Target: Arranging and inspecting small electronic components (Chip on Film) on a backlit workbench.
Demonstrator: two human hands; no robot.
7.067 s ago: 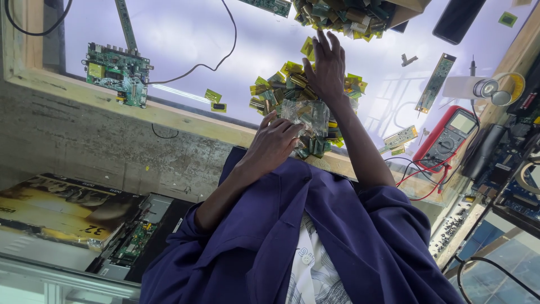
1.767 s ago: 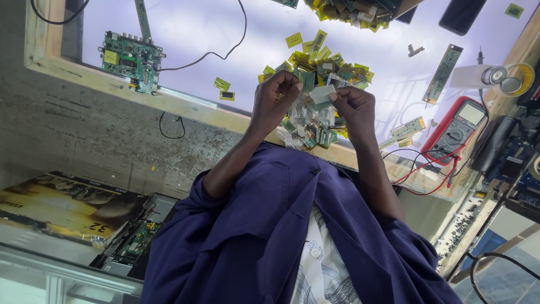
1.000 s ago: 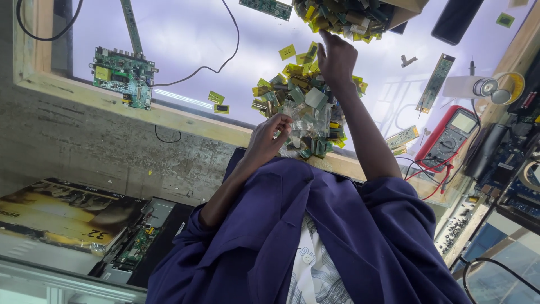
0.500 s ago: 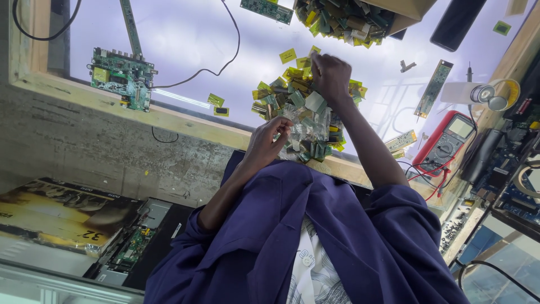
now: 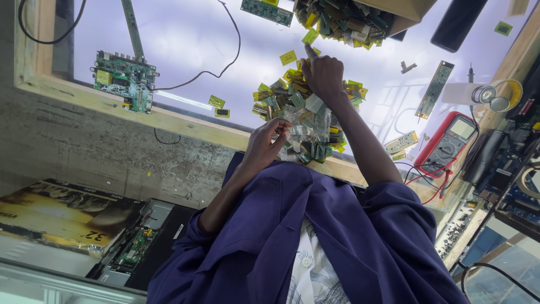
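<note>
Head view, with the scene appearing inverted. I saw the left hand closed in a narrow pinch on a clear plastic bag, held over the near wooden edge of the lit white worktable. The right hand was stretched farther out, palm down and fingers loosely curled, index finger extended, resting on the pile of small yellow-green flex pieces; I could not tell whether it gripped any piece. The bag lay against the near side of that pile, between the two hands. A cardboard box holding more such pieces sat just beyond the right hand. A green circuit board lay well apart to one side, a red multimeter to the other.
</note>
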